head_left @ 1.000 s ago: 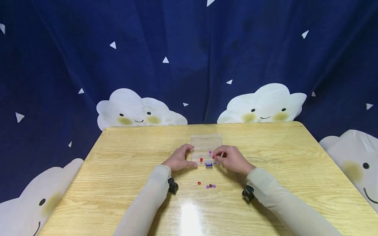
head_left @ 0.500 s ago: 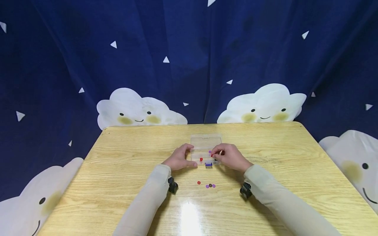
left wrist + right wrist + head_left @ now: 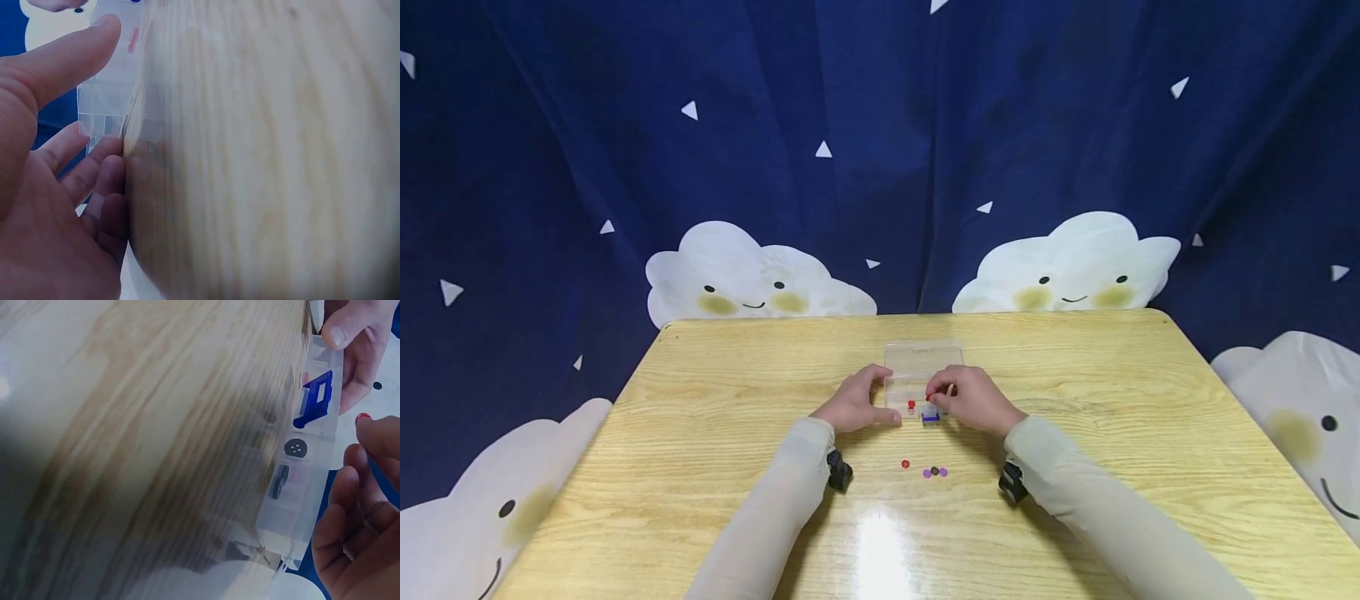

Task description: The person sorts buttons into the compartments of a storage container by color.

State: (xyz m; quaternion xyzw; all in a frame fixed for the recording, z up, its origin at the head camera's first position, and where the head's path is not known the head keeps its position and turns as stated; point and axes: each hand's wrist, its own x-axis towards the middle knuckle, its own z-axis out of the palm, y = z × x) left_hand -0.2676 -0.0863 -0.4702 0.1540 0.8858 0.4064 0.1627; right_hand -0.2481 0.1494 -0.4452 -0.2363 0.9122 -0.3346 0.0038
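A clear plastic compartment box (image 3: 897, 388) stands on the table with its lid (image 3: 922, 358) raised at the back. My left hand (image 3: 855, 402) holds its left end, thumb at the front corner and fingers behind. Over the box, my right hand (image 3: 976, 400) pinches a small red button (image 3: 362, 416) between thumb and forefinger. Another red button (image 3: 912, 405) lies inside, left of the blue latch (image 3: 315, 400) on the front. Dark buttons (image 3: 295, 448) show through the front wall in the right wrist view. The right hand hides the box's right part in the head view.
In front of the box lie a loose red button (image 3: 906, 464), a dark brown button (image 3: 935, 471) and two purple buttons (image 3: 943, 472). The wooden table (image 3: 737, 375) ends at a dark blue curtain (image 3: 880, 167) with clouds.
My right hand has moved left with the red button, from the box's right side to about its middle, above the latch. The left hand has stayed at the left end.
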